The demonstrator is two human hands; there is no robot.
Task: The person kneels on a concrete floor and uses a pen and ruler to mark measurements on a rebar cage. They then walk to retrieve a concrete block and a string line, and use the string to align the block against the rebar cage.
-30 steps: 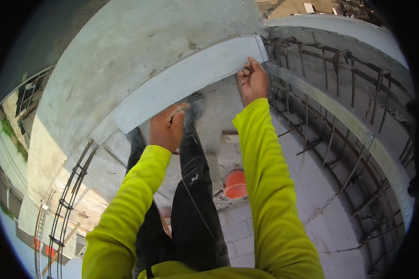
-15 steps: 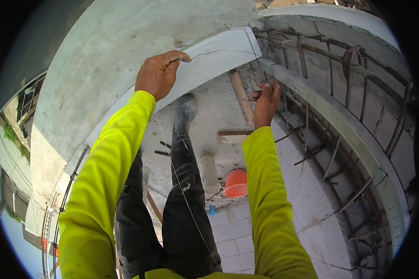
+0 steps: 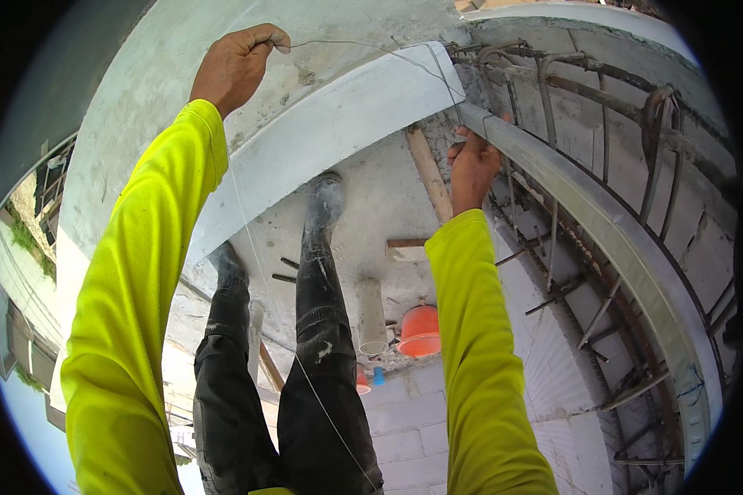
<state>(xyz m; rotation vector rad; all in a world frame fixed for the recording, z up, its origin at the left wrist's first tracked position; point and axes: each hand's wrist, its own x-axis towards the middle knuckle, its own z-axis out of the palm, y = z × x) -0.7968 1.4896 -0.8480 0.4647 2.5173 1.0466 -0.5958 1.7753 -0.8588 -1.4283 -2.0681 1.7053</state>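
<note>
Thin wire (image 3: 363, 48) — left hand (image 3: 235, 66) has raised it; right hand (image 3: 472, 169) lower.

No packages, labels, signs or screens show anywhere here, neither near the orange bucket (image 3: 421, 330) on the concrete floor nor elsewhere around it.

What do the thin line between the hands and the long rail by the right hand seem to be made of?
The thin line, pinched in the left hand, looks like bare steel wire: grey, hair-thin, holding kinks. The long rail by the right hand looks like galvanised sheet metal: dull silver, smooth, with folded edges. The bars behind it seem to be rusty steel, brown and rough.
</note>
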